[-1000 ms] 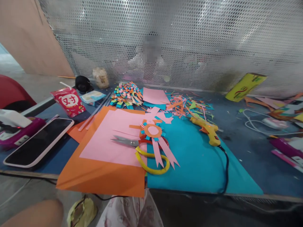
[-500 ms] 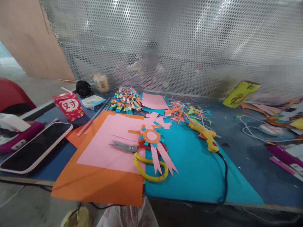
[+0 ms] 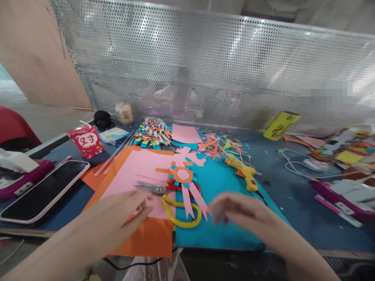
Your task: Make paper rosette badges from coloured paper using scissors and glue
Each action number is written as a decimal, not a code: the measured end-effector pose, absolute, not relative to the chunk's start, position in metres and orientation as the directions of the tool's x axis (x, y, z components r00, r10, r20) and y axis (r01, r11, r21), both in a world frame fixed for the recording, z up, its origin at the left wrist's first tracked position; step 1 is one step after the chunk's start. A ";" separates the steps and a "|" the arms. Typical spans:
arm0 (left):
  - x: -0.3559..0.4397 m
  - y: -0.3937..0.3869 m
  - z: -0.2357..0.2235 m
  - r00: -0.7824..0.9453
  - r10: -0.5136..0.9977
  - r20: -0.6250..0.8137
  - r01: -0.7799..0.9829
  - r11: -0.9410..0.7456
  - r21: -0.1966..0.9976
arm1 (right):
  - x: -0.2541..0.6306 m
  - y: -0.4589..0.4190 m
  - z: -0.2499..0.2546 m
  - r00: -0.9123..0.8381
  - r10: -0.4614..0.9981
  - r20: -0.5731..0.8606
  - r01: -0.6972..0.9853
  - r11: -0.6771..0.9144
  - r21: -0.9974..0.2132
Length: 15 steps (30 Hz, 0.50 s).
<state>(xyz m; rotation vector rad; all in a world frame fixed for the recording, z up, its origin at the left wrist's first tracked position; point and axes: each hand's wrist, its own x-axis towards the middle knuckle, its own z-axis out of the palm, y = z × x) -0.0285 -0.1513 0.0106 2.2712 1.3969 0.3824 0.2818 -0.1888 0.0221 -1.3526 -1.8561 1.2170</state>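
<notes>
Above the pink paper (image 3: 149,162) and orange sheet (image 3: 149,242), my left hand (image 3: 129,210) is empty, thumb apart from the fingers. My right hand (image 3: 237,210), slightly blurred, hovers over the blue paper (image 3: 216,183) with bent, parted fingers and nothing in them. Between the hands lies a paper rosette (image 3: 183,175) with an orange ring, pink centre, blue tabs and two pink ribbon tails. It rests on scissors (image 3: 158,190) with one red and one yellow handle, blades pointing left. A yellow glue gun (image 3: 243,173) lies beyond my right hand.
Behind stand a pile of fringed paper pieces (image 3: 152,134) and paper scraps (image 3: 216,144), before a perforated metal screen (image 3: 222,58). At left are a phone (image 3: 47,191), a red drink carton (image 3: 86,141) and a power strip (image 3: 29,179). A yellow box (image 3: 281,125) stands right.
Both my hands have come into view from below, left over the pink paper and right over the blue. The view has tilted up slightly. Rosette, scissors and glue gun lie as before.
</notes>
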 end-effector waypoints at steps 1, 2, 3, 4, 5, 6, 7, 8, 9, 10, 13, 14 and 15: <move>-0.017 -0.136 0.015 0.443 0.896 -0.017 0.794 -0.383 0.472 | 0.278 -0.168 0.027 -0.237 0.971 -0.028 0.556 0.112 -0.824; -0.005 -0.121 0.017 0.421 0.907 -0.007 0.812 -0.374 0.448 | 0.274 -0.148 0.029 -0.130 0.990 0.052 0.665 0.126 -0.736; 0.006 -0.105 0.017 0.395 0.917 0.051 0.805 -0.372 0.463 | 0.268 -0.129 0.029 -0.066 0.992 0.110 0.748 0.122 -0.652; 0.016 -0.090 0.015 0.392 0.917 0.070 0.787 -0.374 0.491 | 0.263 -0.112 0.028 -0.048 0.991 0.122 0.809 0.110 -0.578; 0.025 -0.077 0.011 0.376 0.923 0.079 0.772 -0.359 0.525 | 0.257 -0.097 0.026 -0.022 0.996 0.088 0.849 0.065 -0.524; 0.031 -0.065 0.006 0.349 0.933 0.082 0.768 -0.335 0.546 | 0.251 -0.084 0.022 -0.027 0.999 0.041 0.872 0.043 -0.488; 0.035 -0.056 0.002 0.318 0.944 0.083 0.764 -0.308 0.568 | 0.246 -0.074 0.019 -0.040 0.999 -0.001 0.879 0.035 -0.476; 0.038 -0.049 -0.002 0.316 0.945 0.090 0.745 -0.306 0.592 | 0.243 -0.067 0.015 -0.056 0.997 -0.049 0.883 0.027 -0.469; 0.039 -0.044 -0.005 0.324 0.942 0.091 0.724 -0.309 0.617 | 0.240 -0.062 0.012 -0.062 0.996 -0.068 0.884 0.023 -0.467; 0.039 -0.042 -0.007 0.331 0.939 0.097 0.703 -0.314 0.638 | 0.239 -0.059 0.008 -0.062 0.995 -0.074 0.882 0.020 -0.471; 0.037 -0.041 -0.009 0.343 0.934 0.105 0.642 -0.314 0.699 | 0.244 -0.056 -0.003 -0.065 0.996 -0.055 0.836 0.024 -0.548; 0.036 -0.041 -0.010 0.339 0.935 0.109 0.623 -0.309 0.718 | 0.246 -0.056 -0.006 -0.080 0.996 -0.047 0.794 0.035 -0.608; 0.035 -0.041 -0.011 0.329 0.937 0.114 0.603 -0.302 0.739 | 0.249 -0.056 -0.008 -0.100 0.994 -0.035 0.732 0.050 -0.680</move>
